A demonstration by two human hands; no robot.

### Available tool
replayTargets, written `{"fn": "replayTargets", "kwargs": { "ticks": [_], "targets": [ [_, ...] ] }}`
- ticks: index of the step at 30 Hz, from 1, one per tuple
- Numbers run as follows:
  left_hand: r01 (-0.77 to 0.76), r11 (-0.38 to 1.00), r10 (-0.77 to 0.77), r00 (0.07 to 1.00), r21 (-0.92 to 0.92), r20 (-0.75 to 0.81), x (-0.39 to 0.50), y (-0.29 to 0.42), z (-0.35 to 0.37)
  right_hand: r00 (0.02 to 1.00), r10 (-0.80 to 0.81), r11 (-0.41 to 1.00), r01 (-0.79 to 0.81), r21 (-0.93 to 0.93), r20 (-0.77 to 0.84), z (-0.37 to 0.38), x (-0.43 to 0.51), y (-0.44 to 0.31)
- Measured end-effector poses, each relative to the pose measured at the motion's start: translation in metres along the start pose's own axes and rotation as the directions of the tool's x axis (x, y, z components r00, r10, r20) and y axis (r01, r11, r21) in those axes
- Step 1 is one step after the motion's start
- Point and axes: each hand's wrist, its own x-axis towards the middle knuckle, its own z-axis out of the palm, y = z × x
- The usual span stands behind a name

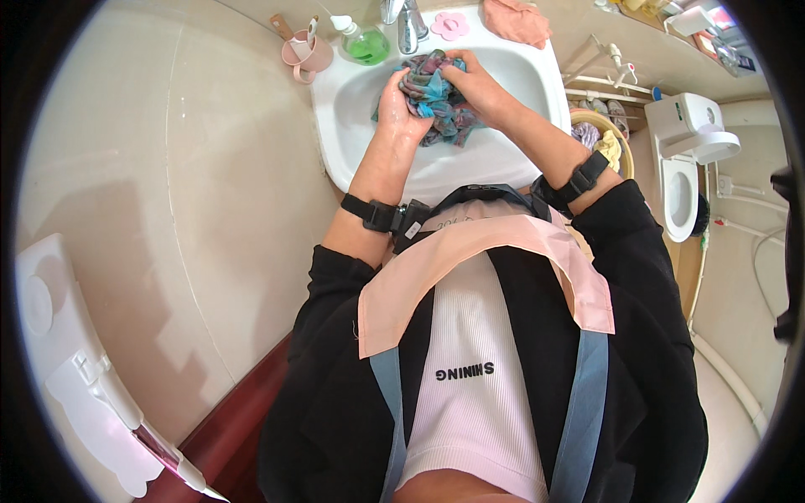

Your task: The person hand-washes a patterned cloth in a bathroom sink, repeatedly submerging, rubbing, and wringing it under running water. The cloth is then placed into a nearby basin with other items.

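Note:
A wet, bunched cloth point(434, 85) patterned in blue, pink and grey is held over a white washbasin point(509, 151). My left hand point(402, 110), wet on palm and wrist, grips its left side. My right hand point(475, 85) grips the cloth from the right, with the fingers curled over its top. The lower folds of the cloth hang down into the basin. Just behind both hands stands the metal faucet point(409, 31); I see no water stream from it. What lies beneath the cloth is hidden.
On the basin's rim are a pink cup point(307, 56) with brushes, a soap bottle point(366, 45) with green liquid, a pink flower-shaped dish point(450, 26) and an orange cloth point(517, 24). A yellow tub point(629, 151) of laundry and a toilet point(679, 201) are at right.

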Motion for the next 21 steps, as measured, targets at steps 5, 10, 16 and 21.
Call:
{"fn": "replayTargets", "kwargs": {
  "ticks": [5,10,16,21],
  "targets": [
    [0.034,0.998,-0.036,0.998,0.058,0.041,0.007,0.015,-0.012,0.808,-0.572,0.612,0.536,-0.581,0.142,0.035,-0.043,-0.003],
    [0.228,0.973,-0.227,0.940,0.025,0.256,-0.004,0.000,-0.005,0.656,-0.721,0.325,0.603,-0.728,0.222,0.044,-0.044,-0.030],
    [0.238,0.970,-0.239,0.970,0.043,0.044,-0.008,-0.012,0.000,0.653,-0.738,0.349,0.588,-0.730,0.172,0.022,-0.032,-0.010],
    [0.244,0.967,-0.219,0.939,-0.067,0.266,0.004,-0.007,-0.009,0.588,-0.672,0.210,0.734,-0.646,0.450,0.026,-0.038,-0.001]
  ]
}}
